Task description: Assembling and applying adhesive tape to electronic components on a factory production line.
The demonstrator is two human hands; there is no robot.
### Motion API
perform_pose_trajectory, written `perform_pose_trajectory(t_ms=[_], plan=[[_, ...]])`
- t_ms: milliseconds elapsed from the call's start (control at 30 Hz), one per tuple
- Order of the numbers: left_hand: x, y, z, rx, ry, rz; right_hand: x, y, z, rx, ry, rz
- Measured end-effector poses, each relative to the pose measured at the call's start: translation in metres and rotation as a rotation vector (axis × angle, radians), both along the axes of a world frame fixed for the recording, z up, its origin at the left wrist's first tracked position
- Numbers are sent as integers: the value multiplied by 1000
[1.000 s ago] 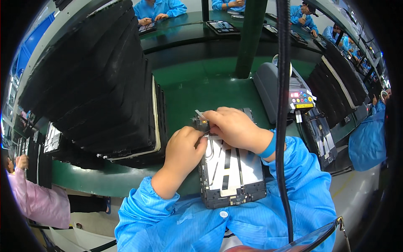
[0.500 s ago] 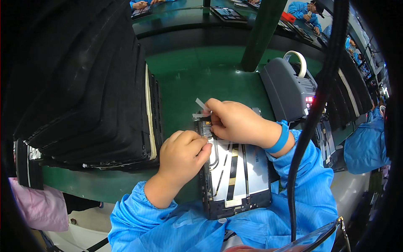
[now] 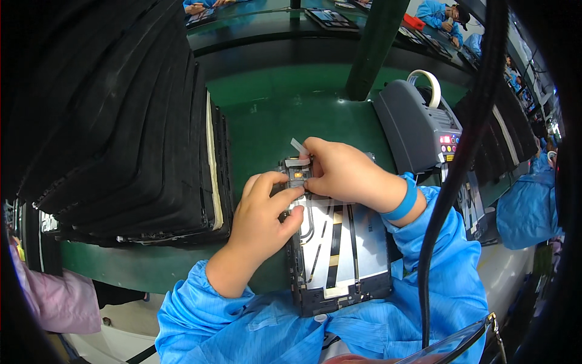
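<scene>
An opened tablet [image 3: 345, 249], its silvery inner plate and black ribbon cables showing, lies against my blue sleeves at the table's near edge. My right hand [image 3: 345, 173] is over its far end, thumb and forefinger pinched on a strip of translucent tape [image 3: 297, 145] that sticks up. Another short piece of tape [image 3: 297, 162] lies across the tablet's far left corner. At that corner, my left hand [image 3: 260, 206] rests its fingertips on the edge, fingers apart and holding nothing. My right fingers hide part of the tablet's far end.
Tall stacks of black trays [image 3: 133, 139] crowd the left. A grey tape dispenser [image 3: 415, 124] with a white roll stands at the far right. A black cable [image 3: 445, 200] hangs in front on the right. A green post [image 3: 376, 54] rises behind; co-workers sit beyond.
My left fingers have spread from a closed pinch and sit on the tablet's corner. My right hand has shifted slightly, and the tape strip with it, a little to the right.
</scene>
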State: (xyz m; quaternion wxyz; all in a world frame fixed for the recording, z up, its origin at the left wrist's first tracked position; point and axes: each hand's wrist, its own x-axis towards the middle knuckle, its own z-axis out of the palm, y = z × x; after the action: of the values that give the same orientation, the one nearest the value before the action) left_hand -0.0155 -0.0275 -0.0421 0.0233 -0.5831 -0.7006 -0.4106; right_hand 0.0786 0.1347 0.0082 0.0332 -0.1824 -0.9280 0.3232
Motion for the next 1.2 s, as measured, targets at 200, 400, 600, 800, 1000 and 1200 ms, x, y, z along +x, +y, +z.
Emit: perform_pose_trajectory(t_ms=[200, 400, 600, 800, 1000, 1200], plan=[[-1, 1, 4, -40, 44, -18, 3, 34, 20, -169, 7, 427], [-2, 0, 3, -34, 12, -20, -16, 29, 23, 80, -133, 526], [-4, 4, 1, -24, 11, -30, -26, 27, 23, 133, -262, 481], [-3, 1, 1, -21, 6, -26, -24, 24, 22, 171, -254, 478], [0, 0, 5, 12, 103, 7, -24, 22, 24, 153, -208, 425], [0, 1, 8, -4, 181, -31, -7, 24, 11, 118, 20, 222]])
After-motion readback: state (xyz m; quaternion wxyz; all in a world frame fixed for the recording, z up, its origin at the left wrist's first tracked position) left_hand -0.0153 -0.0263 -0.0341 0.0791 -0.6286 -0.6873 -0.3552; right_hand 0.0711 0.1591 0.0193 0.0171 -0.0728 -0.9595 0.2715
